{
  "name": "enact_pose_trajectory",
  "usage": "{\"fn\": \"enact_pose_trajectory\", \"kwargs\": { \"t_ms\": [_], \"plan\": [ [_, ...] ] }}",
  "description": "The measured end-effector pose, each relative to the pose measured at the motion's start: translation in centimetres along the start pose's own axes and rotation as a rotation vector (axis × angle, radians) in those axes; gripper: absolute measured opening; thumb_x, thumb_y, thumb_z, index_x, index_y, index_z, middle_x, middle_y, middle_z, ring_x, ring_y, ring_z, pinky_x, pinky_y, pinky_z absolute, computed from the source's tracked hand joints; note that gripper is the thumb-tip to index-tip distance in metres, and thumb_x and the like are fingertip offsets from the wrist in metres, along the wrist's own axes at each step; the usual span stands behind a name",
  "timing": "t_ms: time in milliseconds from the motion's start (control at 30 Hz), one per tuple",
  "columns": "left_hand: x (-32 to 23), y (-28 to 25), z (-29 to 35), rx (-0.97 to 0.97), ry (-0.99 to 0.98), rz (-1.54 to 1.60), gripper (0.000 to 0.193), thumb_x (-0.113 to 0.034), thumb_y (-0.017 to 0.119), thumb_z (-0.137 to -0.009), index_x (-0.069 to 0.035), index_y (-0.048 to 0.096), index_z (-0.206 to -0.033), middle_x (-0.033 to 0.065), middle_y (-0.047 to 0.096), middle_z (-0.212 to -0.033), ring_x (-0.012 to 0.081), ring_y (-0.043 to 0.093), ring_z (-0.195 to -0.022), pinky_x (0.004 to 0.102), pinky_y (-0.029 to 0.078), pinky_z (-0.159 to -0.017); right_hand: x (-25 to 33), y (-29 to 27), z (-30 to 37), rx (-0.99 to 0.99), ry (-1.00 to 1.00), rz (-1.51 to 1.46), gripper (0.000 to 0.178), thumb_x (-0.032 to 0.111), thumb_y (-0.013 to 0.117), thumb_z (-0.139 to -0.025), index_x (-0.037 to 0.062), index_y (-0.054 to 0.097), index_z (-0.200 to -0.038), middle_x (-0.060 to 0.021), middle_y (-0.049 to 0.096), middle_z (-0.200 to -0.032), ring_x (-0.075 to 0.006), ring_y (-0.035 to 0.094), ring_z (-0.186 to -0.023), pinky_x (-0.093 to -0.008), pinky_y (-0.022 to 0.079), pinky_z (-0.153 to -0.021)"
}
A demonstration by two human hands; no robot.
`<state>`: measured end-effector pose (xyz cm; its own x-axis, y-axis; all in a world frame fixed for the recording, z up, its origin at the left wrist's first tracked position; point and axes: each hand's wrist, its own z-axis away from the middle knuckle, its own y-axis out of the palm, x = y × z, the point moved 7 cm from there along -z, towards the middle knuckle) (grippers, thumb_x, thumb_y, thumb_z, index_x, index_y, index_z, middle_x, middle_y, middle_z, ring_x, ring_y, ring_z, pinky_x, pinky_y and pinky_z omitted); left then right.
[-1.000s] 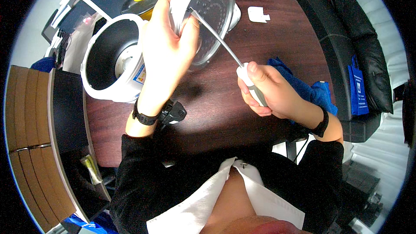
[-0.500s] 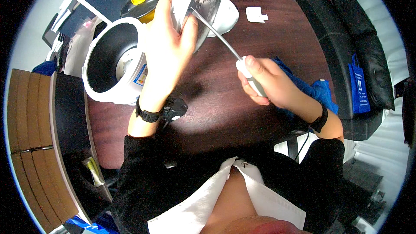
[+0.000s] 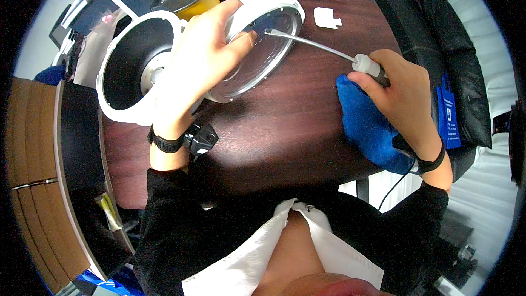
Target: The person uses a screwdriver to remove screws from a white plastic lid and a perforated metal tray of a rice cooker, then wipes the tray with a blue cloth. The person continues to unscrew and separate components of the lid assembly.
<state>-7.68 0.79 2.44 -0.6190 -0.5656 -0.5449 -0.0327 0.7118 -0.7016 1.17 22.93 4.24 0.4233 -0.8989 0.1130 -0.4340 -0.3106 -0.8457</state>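
My left hand [image 3: 205,49] grips the near-left rim of a round white appliance lid [image 3: 300,13], thumb on its inner face. That side shows a shiny, see-through or metallic disc ringed by small dots. In my right hand [image 3: 404,85] is a flat-blade screwdriver [image 3: 318,46], held by its grey and white handle. Its shaft points left, and the tip overlaps the lid's inner face; whether it touches cannot be told. Behind my left forearm stands a white rice cooker body [image 3: 118,63], its dark inside and round heating plate exposed.
A yellow pot with a dark lid [image 3: 200,6] stands at the back. On the brown table [image 3: 263,131] lie a small white plastic piece [image 3: 325,17] and, under my right hand, a blue cloth [image 3: 364,126]. A black sofa [image 3: 466,96] flanks the right side, a cabinet [image 3: 82,142] the left.
The lid has come lower and tilted, showing more of its inner face. My right hand has moved right and up, with the screwdriver now nearer level.
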Motion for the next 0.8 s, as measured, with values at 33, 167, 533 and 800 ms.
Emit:
{"fn": "enact_pose_trajectory", "kwargs": {
  "t_ms": [33, 167, 533, 800],
  "plan": [
    [-0.1, 0.1, 0.0, 0.009, 0.017, -0.001, 0.04, -0.018, 0.064, -0.077, 0.005, 0.056, -0.109, 0.0254, 0.063, -0.084, 0.0324, 0.066, -0.078, 0.0362, 0.05, -0.07, 0.3, -0.1, -0.1, 0.006, -0.028, 0.016, 0.037, 0.042, 0.07, -0.075, 0.0067, 0.06, -0.079, -0.0106, 0.06, -0.069, -0.0303, 0.06, -0.059, -0.0359, 0.046, -0.051],
    [-0.5, 0.4, 0.0, 0.081, -0.03, 0.035, 0.037, -0.017, 0.064, -0.077, 0.005, 0.057, -0.106, 0.0254, 0.063, -0.081, 0.0345, 0.065, -0.077, 0.0371, 0.049, -0.069, 1.1, 0.0, -0.4, 0.039, -0.06, 0.03, 0.036, 0.042, 0.069, -0.076, 0.0076, 0.058, -0.078, -0.0103, 0.06, -0.069, -0.0303, 0.061, -0.061, -0.0366, 0.046, -0.051],
    [-0.7, 0.4, 0.3, 0.047, 0.021, -0.021, 0.042, -0.018, 0.065, -0.076, 0.005, 0.056, -0.11, 0.0257, 0.063, -0.081, 0.0355, 0.064, -0.075, 0.0378, 0.049, -0.067, 1.2, 0.1, -0.9, 0.002, -0.087, 0.143, 0.035, 0.042, 0.069, -0.075, 0.0091, 0.058, -0.076, -0.0077, 0.057, -0.068, -0.0282, 0.059, -0.059, -0.0353, 0.044, -0.049],
    [-0.3, 1.1, 0.3, 0.167, -0.084, 0.006, 0.043, -0.019, 0.066, -0.076, 0.005, 0.056, -0.111, 0.0252, 0.063, -0.083, 0.0344, 0.064, -0.075, 0.0369, 0.049, -0.067, 1.3, -0.4, -0.8, -0.009, -0.1, 0.183, 0.035, 0.043, 0.07, -0.072, 0.0105, 0.059, -0.077, -0.0045, 0.054, -0.066, -0.024, 0.058, -0.057, -0.0331, 0.043, -0.048]
  ]
}}
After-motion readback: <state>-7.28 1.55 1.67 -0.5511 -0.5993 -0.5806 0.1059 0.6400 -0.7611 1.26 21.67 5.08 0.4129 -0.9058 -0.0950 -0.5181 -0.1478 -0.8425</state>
